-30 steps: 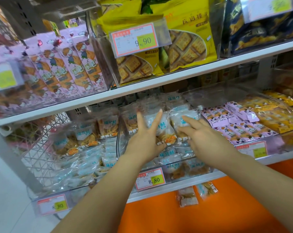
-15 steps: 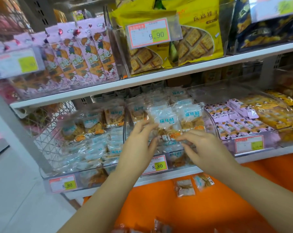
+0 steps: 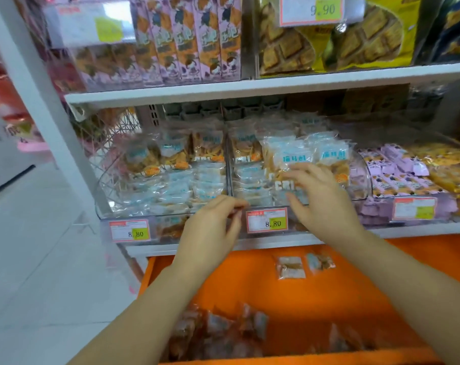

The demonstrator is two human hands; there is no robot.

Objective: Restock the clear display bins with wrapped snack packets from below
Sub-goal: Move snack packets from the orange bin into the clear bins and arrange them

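Spread and straight-fingered at the front of the clear display bin (image 3: pixel 360 180): right hand (image 3: pixel 321 198), fingertips (image 3: pixel 293 172) against the upper wrapped snack packets (image 3: pixel 289 154), gripping none. Lower, just beside the 8.80 price tag (image 3: pixel 267 220): left hand (image 3: pixel 210 230), fingers loosely curled, holding nothing visible, in front of the divider between this bin and the neighbouring bin (image 3: pixel 110 198). Well below both hands, in the orange drawer (image 3: pixel 355 299): two loose packets (image 3: pixel 290 267) near the back, a blurred heap of packets (image 3: pixel 223 335) near the front.
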